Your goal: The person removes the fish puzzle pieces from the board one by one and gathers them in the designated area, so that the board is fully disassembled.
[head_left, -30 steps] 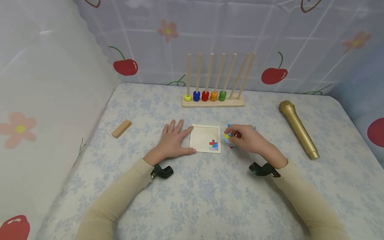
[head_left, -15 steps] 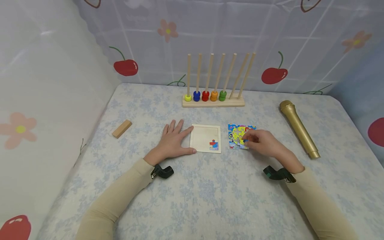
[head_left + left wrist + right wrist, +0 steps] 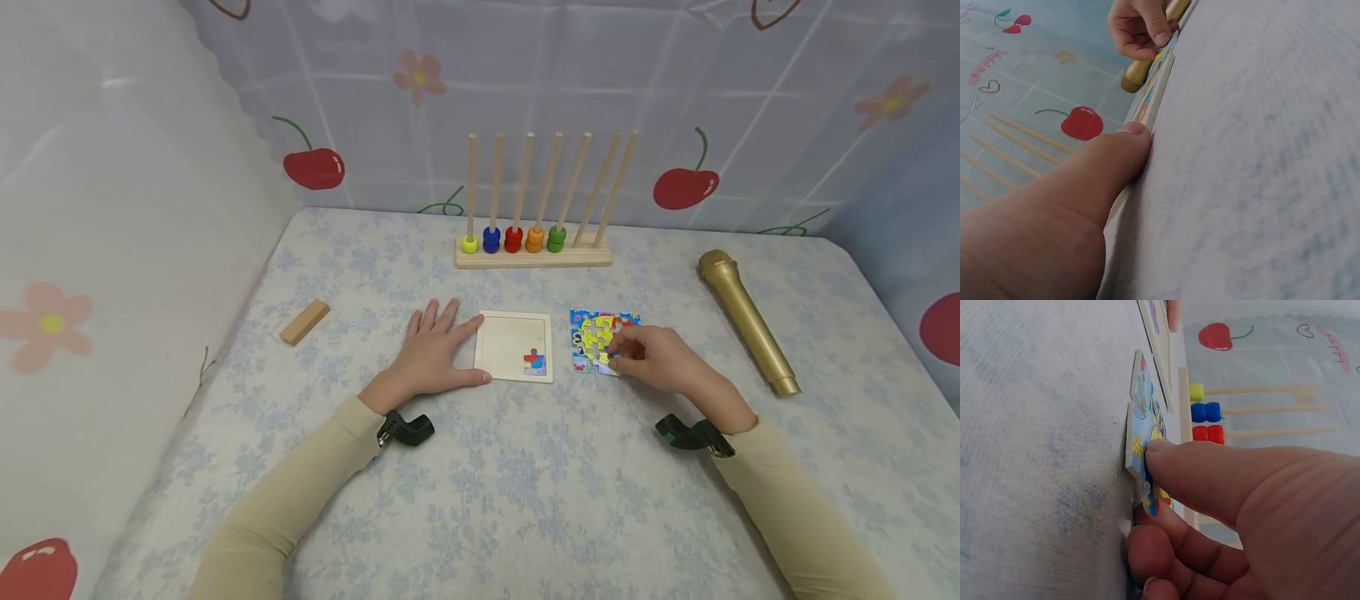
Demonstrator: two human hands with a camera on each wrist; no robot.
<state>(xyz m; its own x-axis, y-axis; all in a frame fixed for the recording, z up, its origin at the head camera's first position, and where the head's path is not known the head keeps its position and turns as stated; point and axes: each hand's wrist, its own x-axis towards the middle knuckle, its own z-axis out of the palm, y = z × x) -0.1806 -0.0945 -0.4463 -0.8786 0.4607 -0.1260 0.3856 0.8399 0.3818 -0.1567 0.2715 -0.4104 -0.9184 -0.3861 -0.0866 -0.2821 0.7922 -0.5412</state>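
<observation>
My left hand [image 3: 429, 357] lies spread on the table, its thumb and index finger touching the left edge of a square wooden puzzle tray [image 3: 504, 346]. One red and blue jigsaw piece [image 3: 535, 363] sits in the tray's lower right corner. To the right lies a group of colourful jigsaw pieces [image 3: 595, 327] fitted closely together. My right hand [image 3: 660, 360] is at their lower right corner and covers part of them. In the right wrist view, its thumb and index finger pinch a blue jigsaw piece with a yellow starfish [image 3: 1139, 445], at the border of the group.
An abacus-like wooden peg stand [image 3: 532, 260] with coloured beads is behind the tray. A gold microphone [image 3: 750, 325] lies to the right, and a small wooden block [image 3: 304, 322] to the left. Patterned curtains [image 3: 570, 100] hang behind the table.
My right hand has moved right, from the left part of the group of jigsaw pieces to its lower right corner, uncovering the pieces. My left hand stays in place.
</observation>
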